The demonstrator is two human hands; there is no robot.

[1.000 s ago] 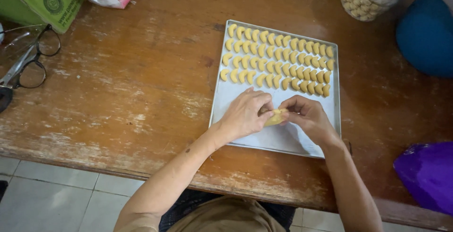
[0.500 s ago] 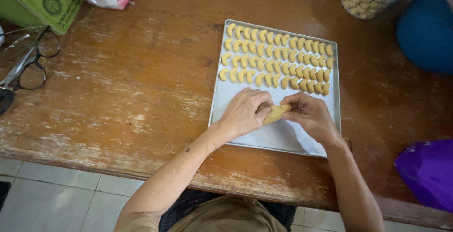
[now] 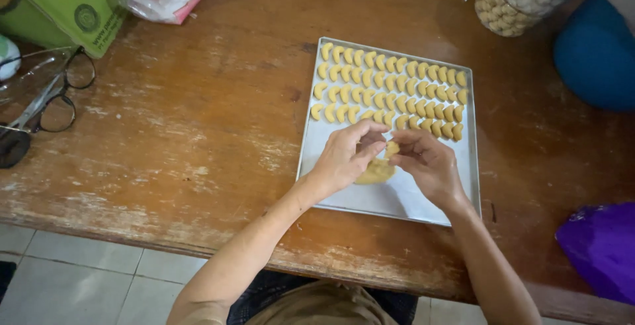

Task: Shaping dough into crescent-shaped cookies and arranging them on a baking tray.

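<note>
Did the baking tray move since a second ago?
No. The baking tray sits at the same spot on the wooden table, its near edge just as close to the table's front edge.

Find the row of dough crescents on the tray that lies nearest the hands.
The bottom row of the three, closest to the person. Its middle crescents sit just above the left hand and right hand; the other two rows lie farther up the tray.

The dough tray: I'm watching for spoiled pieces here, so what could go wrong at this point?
Both hands, left hand and right hand, work a dough lump right beside the nearest row of crescents; a knuckle might dent them. The tray lies near the table edge, so a nudge could tip it.
</note>
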